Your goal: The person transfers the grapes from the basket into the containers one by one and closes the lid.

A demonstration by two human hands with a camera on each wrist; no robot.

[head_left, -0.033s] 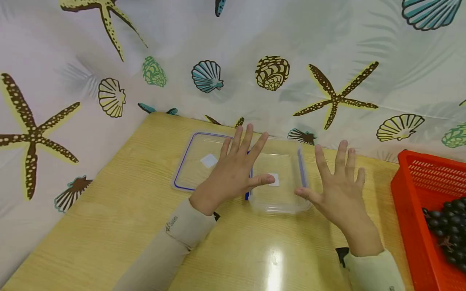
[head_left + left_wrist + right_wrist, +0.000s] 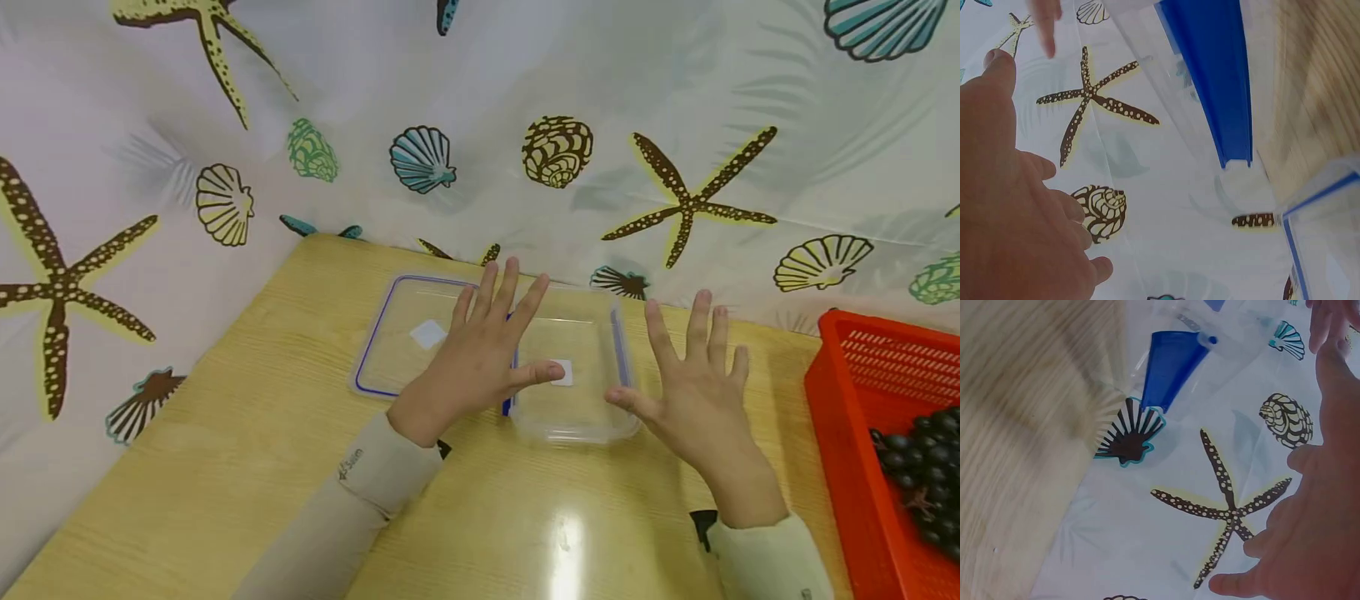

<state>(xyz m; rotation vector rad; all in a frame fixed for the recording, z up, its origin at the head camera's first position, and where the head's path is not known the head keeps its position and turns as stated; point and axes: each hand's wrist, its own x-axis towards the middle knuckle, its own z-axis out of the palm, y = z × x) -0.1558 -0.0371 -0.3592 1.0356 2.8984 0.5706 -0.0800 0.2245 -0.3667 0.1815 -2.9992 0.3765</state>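
A clear plastic food container (image 2: 577, 432) with blue side latches stands on the table, a white label in its base. Left of it lies its clear lid (image 2: 382, 358), edged by a blue seal. My left hand (image 2: 476, 362) hovers over the gap between them with fingers spread, covering part of both. Just right of the container, my right hand (image 2: 697, 400) is held up, fingers spread and holding nothing. One blue latch (image 2: 1210, 75) shows large beside the left hand in the left wrist view; another latch (image 2: 1172, 369) appears in the right wrist view.
A red plastic basket (image 2: 847, 433) stands at the right edge, holding dark grapes (image 2: 926, 475). Behind the wooden table (image 2: 262, 450) hangs a white cloth (image 2: 495, 75) printed with shells and starfish.
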